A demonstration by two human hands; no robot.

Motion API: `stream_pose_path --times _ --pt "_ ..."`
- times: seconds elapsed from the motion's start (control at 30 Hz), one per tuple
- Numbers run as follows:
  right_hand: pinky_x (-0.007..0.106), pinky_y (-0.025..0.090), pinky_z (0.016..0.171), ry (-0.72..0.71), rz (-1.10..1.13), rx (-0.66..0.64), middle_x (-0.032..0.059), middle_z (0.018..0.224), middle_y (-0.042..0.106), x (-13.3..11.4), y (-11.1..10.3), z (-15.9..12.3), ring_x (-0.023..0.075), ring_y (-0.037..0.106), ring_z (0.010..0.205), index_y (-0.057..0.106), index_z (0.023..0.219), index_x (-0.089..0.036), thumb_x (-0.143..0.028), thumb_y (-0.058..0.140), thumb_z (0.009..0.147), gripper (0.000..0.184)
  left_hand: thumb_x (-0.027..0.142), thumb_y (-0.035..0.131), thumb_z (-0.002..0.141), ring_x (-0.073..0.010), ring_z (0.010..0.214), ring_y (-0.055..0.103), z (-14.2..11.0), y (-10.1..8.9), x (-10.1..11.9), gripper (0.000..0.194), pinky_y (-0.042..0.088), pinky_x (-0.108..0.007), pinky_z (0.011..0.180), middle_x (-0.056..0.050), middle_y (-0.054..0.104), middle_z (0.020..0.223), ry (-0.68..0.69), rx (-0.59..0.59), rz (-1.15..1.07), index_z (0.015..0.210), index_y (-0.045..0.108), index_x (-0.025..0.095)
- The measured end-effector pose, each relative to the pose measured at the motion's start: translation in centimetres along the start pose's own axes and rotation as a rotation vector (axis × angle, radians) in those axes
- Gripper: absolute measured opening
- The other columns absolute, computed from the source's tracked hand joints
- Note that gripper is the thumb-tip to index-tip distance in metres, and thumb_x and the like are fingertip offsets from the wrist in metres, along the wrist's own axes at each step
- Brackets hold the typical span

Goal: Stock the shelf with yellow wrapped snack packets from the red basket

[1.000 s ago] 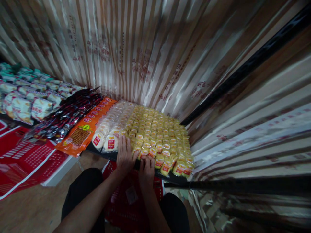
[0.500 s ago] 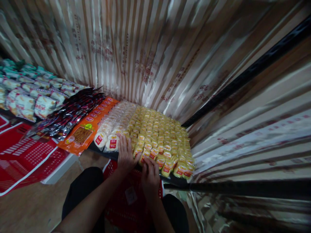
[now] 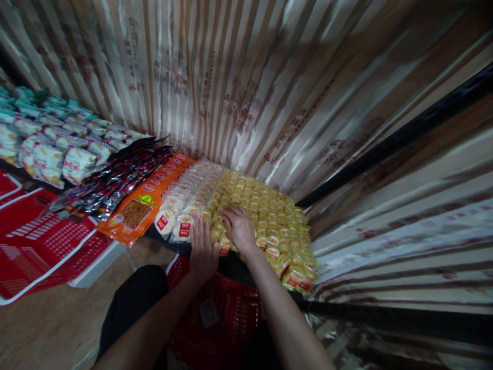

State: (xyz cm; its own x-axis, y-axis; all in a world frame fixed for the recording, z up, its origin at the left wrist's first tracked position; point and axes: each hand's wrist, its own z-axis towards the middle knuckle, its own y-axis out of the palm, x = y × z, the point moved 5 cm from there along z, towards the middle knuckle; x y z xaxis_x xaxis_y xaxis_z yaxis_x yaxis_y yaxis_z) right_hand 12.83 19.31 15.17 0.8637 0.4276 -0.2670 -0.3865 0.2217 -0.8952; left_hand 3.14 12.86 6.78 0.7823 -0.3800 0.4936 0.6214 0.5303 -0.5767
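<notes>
Yellow packs (image 3: 271, 205) mostly in rows; front edge uneven, prob. unfinished. L hand (image 3: 204, 254) open at front, R hand (image 3: 242, 232) half-curled on top, can't tell if holding any.

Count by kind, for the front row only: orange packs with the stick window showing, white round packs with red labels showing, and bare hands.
Orange pack: 1
White round packs: 2
Bare hands, left hand and right hand: 2
Total: 5
</notes>
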Motion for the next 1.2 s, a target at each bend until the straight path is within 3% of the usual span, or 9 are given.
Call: stream_pose_path --times 0.27,0.47,0.77,1.0,1.2 --pt "0.033 0.041 0.088 -0.07 -0.044 -0.09 0.0053 0.097 0.066 -0.4 0.4 1.1 0.0211 0.049 0.095 0.069 0.095 -0.021 -0.017 0.052 0.084 0.021 0.022 0.035 0.087 -0.0316 0.137 0.01 0.0 -0.3 -0.2 0.061 0.019 -0.058 0.107 -0.022 0.014 0.148 -0.016 0.01 -0.076 0.141 0.013 0.004" --pt "0.033 0.042 0.084 -0.048 -0.097 -0.045 0.0069 0.094 0.064 -0.5 0.1 1.2 0.0226 0.046 0.094 0.071 0.088 -0.02 -0.017 0.053 0.082 0.019 0.023 0.039 0.086 -0.0327 0.137 0.011 0.1 -0.3 -0.2 0.064 0.021 -0.058 0.106 -0.023 0.015 0.147 -0.02 0.034 -0.073 0.141 0.013 0.004" --pt "0.033 0.042 0.088 -0.169 -0.019 -0.06 0.0055 0.101 0.063 -1.8 1.3 2.5 0.0213 0.046 0.098 0.068 0.102 -0.023 -0.017 0.046 0.086 0.027 0.027 0.04 0.086 -0.0352 0.137 0.011 -0.2 -0.2 -0.2 0.068 0.024 -0.059 0.105 -0.023 0.012 0.148 -0.051 0.044 -0.062 0.142 0.009 0.004" --pt "0.04 0.033 0.097 -0.288 -0.02 -0.236 -0.0014 0.118 0.06 -2.8 2.8 3.5 0.0233 0.04 0.113 0.062 0.112 -0.028 -0.005 0.047 0.078 0.044 0.027 0.042 0.086 -0.0343 0.136 0.014 -0.4 0.0 -0.3 0.069 0.028 -0.055 0.106 -0.023 0.013 0.148 -0.063 0.044 -0.041 0.142 0.008 0.004" --pt "0.042 0.026 0.101 -0.326 -0.102 -0.264 0.001 0.099 0.067 -2.4 2.7 3.8 0.0236 0.041 0.111 0.066 0.101 -0.025 -0.009 0.052 0.077 0.033 0.024 0.038 0.087 -0.0333 0.136 0.014 0.0 -0.1 -0.2 0.068 0.03 -0.054 0.105 -0.024 0.011 0.148 -0.055 -0.004 -0.049 0.142 0.005 0.003"
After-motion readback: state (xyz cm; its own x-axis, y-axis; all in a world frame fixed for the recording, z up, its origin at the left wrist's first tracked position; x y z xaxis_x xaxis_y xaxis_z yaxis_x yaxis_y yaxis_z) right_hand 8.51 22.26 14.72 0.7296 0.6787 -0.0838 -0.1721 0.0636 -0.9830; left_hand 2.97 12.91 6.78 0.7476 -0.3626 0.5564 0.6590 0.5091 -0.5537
